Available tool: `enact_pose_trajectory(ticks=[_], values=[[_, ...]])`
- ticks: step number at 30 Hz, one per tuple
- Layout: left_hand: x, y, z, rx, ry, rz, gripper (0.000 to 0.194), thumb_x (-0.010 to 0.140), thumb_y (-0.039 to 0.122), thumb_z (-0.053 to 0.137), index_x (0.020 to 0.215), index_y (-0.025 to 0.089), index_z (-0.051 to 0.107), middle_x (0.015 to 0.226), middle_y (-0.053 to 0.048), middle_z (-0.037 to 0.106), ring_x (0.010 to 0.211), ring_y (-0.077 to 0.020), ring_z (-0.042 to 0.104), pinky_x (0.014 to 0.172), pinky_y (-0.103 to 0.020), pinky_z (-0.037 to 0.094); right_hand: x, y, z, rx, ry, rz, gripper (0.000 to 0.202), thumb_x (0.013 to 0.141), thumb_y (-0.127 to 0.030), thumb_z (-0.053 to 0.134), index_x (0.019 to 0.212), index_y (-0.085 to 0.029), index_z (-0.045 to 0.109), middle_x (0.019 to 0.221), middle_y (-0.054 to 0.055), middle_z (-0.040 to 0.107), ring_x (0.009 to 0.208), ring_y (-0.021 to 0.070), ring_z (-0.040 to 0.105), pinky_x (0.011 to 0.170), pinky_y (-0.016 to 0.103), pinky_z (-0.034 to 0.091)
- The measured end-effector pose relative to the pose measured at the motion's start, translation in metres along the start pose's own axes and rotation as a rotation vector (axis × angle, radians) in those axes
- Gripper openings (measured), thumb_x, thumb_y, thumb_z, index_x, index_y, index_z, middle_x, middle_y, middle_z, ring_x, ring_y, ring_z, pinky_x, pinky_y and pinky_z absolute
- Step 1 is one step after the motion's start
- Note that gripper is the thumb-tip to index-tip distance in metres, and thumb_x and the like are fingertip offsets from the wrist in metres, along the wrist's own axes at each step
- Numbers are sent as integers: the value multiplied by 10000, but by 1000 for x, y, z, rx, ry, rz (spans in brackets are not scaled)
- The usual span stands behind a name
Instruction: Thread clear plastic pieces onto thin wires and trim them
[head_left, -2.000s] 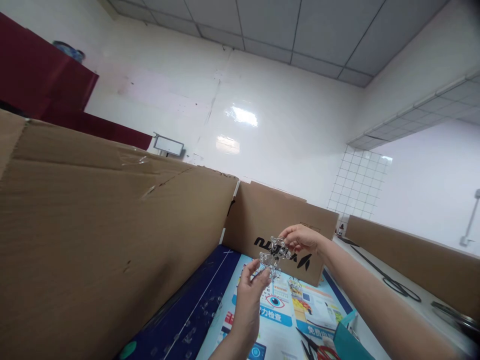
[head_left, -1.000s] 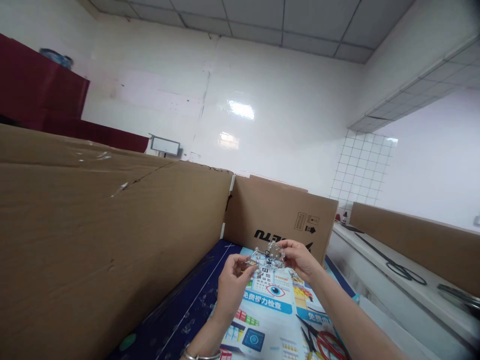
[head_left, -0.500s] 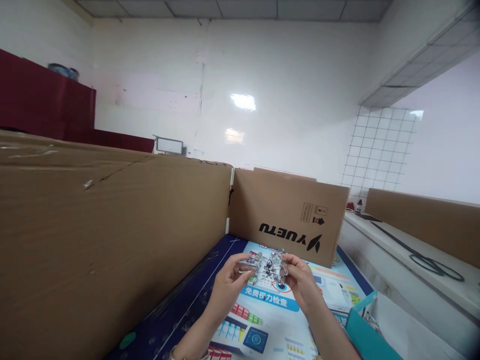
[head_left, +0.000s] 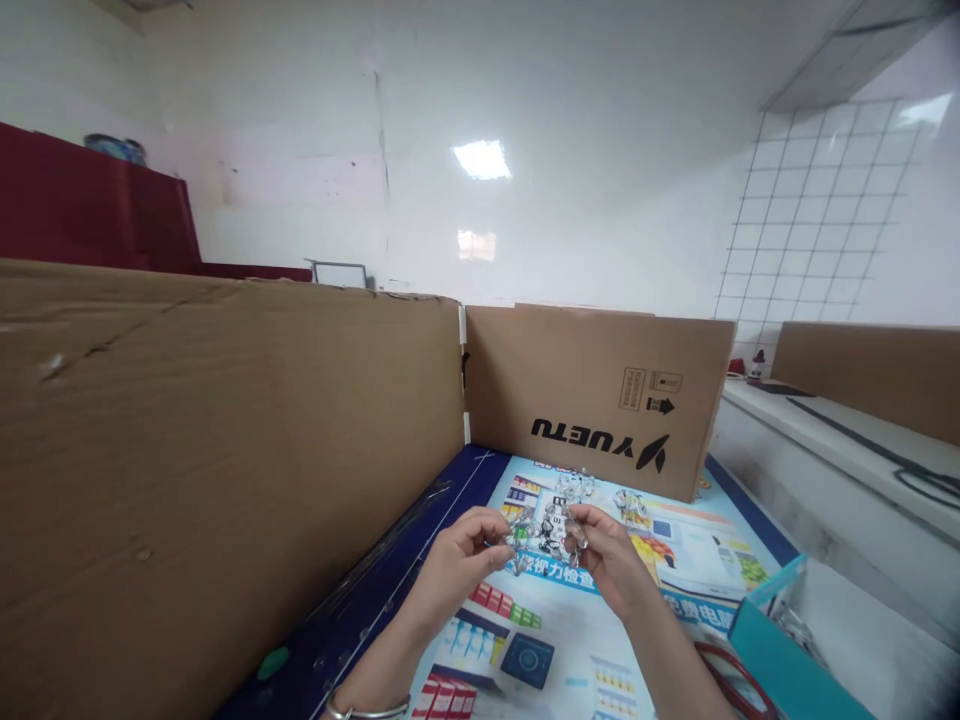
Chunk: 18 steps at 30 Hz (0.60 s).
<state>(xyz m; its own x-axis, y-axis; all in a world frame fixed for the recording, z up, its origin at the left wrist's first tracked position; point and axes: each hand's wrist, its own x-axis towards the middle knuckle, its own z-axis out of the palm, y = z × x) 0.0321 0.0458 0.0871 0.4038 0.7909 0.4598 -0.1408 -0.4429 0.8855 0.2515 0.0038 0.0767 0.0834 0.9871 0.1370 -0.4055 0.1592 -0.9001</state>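
My left hand (head_left: 469, 555) pinches a small cluster of clear, shiny pieces (head_left: 519, 540) between thumb and fingers. Facing it, my right hand (head_left: 611, 555) has its fingertips closed on a similar clear, glassy cluster (head_left: 576, 540). Dark thin strands show between the two clusters; whether they join them I cannot tell. Both hands are over the printed table cover (head_left: 555, 625). Beyond my fingers lie more clear pieces (head_left: 576, 485), and another clear bunch (head_left: 631, 507) is to their right. The exact kind of these pieces is too small to make out.
A tall cardboard panel (head_left: 247, 430) stands along the left, and a printed cardboard panel (head_left: 600, 395) closes the back. At lower right, a teal box (head_left: 780, 650) holds shiny pieces, with a red loop (head_left: 731, 680) beside it. A white ledge (head_left: 840, 430) runs along the right.
The view has shifted, bringing the clear bunches behind my hands and the red loop into sight. Both hands keep their pinch, with the held clusters turned slightly.
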Motion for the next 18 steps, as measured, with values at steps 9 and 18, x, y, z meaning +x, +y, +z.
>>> enact_pose_trajectory(ticks=[9,18], values=[[3,-13,-6,-9,60,-85,94,681,169,663,770,161,633,890,-26,540,695,-117,506,599,-221,439,-1,6,-13,-40,-217,67,328,670,-168,679,989,-191,603,961,43,547,711,138,552,506,218,422],[3,-16,-2,17,55,-86,67,676,170,662,721,156,614,846,-14,527,666,-106,493,587,-213,423,3,13,-15,-13,-169,42,301,635,-158,705,924,-192,629,779,-9,494,621,98,496,519,229,431]])
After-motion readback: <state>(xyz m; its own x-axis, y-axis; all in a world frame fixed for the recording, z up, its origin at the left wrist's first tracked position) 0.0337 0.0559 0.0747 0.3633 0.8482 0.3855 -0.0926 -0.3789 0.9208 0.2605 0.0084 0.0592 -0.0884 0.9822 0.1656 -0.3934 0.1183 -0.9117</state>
